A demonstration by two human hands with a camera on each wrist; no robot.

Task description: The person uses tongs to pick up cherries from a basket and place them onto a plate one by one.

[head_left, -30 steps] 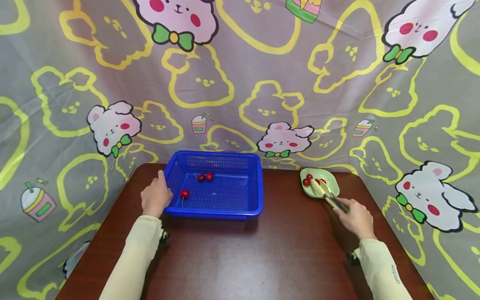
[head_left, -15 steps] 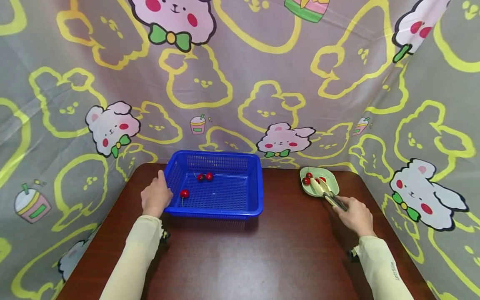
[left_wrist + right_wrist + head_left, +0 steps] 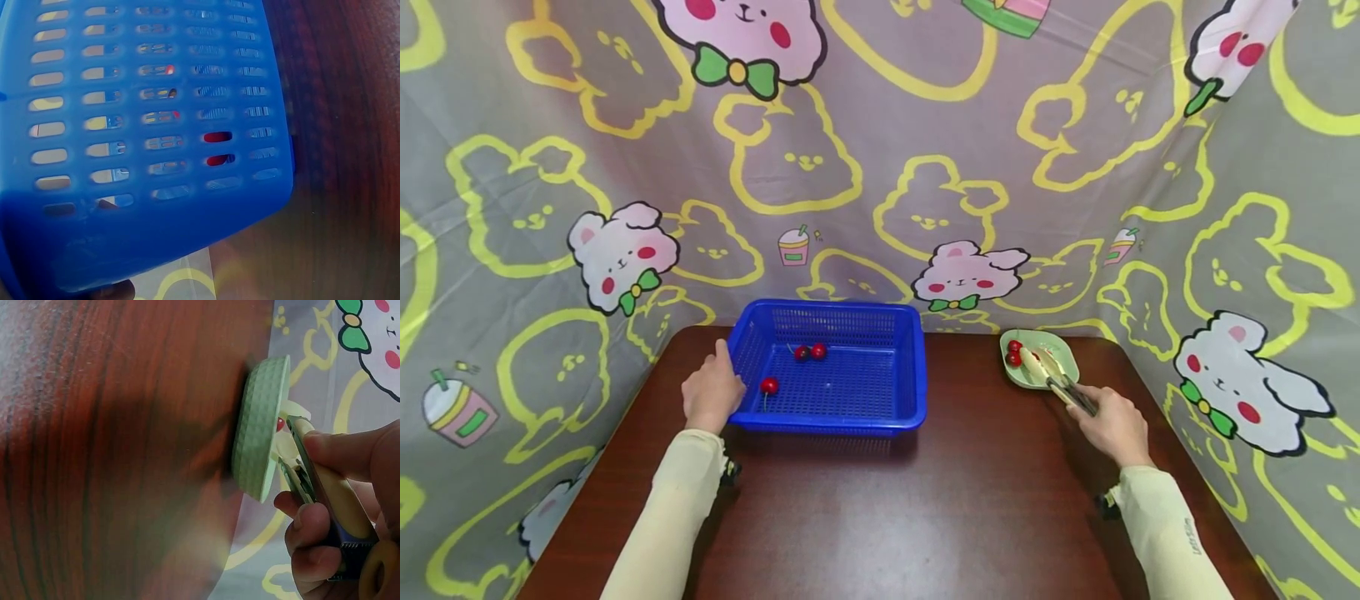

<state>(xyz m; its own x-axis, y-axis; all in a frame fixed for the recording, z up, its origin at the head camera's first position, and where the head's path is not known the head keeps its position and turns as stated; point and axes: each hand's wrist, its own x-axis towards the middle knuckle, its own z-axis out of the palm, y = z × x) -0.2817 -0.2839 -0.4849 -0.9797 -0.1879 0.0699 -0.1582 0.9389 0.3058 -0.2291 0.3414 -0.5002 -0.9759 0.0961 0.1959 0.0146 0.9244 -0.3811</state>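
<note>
At the right of the frame, the right hand (image 3: pixel 1114 428) holds tongs (image 3: pixel 340 503), tips among cherries (image 3: pixel 1013 358) in the plate (image 3: pixel 257 431). A round cherry could slip from an off-centre pinch; pressing the rim could tip the plate. At centre-left, the left hand (image 3: pixel 712 392) grips the basket (image 3: pixel 831 425); a jerk could roll its cherries.

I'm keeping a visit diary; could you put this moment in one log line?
left hand: holds blue basket by left rim | right hand: holds tongs at green plate | basket: three cherries | plate: more cherries, partly hidden
</note>
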